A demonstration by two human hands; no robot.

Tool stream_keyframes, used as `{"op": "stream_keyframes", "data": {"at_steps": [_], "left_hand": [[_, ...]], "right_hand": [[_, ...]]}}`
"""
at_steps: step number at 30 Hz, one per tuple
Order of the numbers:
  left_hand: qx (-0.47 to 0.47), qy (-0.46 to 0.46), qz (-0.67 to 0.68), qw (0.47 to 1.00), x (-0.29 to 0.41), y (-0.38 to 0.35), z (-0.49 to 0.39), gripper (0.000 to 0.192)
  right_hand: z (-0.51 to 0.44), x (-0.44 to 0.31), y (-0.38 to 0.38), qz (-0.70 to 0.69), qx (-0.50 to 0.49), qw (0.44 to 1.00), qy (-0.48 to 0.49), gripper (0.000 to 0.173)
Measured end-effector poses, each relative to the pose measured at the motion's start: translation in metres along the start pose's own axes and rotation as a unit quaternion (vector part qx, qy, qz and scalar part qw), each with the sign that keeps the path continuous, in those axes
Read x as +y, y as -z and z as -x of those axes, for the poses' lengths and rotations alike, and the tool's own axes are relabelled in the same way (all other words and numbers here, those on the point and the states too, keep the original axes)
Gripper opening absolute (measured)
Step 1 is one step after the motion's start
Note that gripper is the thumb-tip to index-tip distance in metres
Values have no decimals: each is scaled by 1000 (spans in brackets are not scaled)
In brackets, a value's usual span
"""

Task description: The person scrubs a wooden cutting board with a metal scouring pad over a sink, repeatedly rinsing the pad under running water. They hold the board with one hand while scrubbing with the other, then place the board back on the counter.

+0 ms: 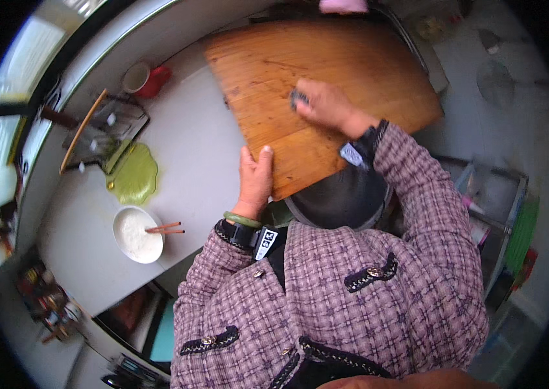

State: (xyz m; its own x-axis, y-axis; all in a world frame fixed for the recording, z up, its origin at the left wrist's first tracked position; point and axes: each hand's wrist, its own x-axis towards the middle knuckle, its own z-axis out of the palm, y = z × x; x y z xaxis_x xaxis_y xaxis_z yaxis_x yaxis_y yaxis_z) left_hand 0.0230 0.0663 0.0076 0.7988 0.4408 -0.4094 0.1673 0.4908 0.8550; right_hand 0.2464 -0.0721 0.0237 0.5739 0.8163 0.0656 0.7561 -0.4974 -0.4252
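A large wooden board [313, 53] slants across the upper middle of the view, its surface streaked with motion blur. My left hand [255, 177] grips the board's near left edge, thumb on top. In my right hand [325, 104] is a small dark grey scrubbing pad [299, 99], pressed to the board's face; my fingers partly hide it. Below the board's near edge is a dark round basin [342, 199], its far side covered by the board.
Left on the white counter [191, 146] stand a white bowl [137, 238] of flour-like powder with chopsticks [165, 227], a green leaf-shaped dish [135, 175], a rack [118, 119] and a red mug [150, 82]. To my right is a wire shelf [498, 180].
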Motion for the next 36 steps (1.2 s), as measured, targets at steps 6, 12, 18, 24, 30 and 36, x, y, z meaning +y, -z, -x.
{"op": "stream_keyframes", "data": {"at_steps": [6, 12, 18, 24, 30, 36], "left_hand": [[8, 36, -30, 999, 12, -3, -1, 32], [12, 45, -41, 998, 12, -5, -4, 31], [38, 27, -75, 996, 5, 0, -11, 37], [47, 35, -81, 995, 7, 4, -17, 39], [57, 15, -127, 990, 10, 7, -14, 42], [91, 58, -125, 986, 21, 14, -8, 54]], "right_hand": [[36, -41, 12, -42, 54, 995, -71, 21], [107, -27, 13, -48, 104, 993, -36, 28], [115, 0, 28, 50, 141, 973, -174, 18], [139, -32, -9, -5, 124, 992, -12, 21], [161, 68, 49, 75, 146, 964, -208, 18], [106, -52, -8, -111, 77, 987, 91, 26]]}}
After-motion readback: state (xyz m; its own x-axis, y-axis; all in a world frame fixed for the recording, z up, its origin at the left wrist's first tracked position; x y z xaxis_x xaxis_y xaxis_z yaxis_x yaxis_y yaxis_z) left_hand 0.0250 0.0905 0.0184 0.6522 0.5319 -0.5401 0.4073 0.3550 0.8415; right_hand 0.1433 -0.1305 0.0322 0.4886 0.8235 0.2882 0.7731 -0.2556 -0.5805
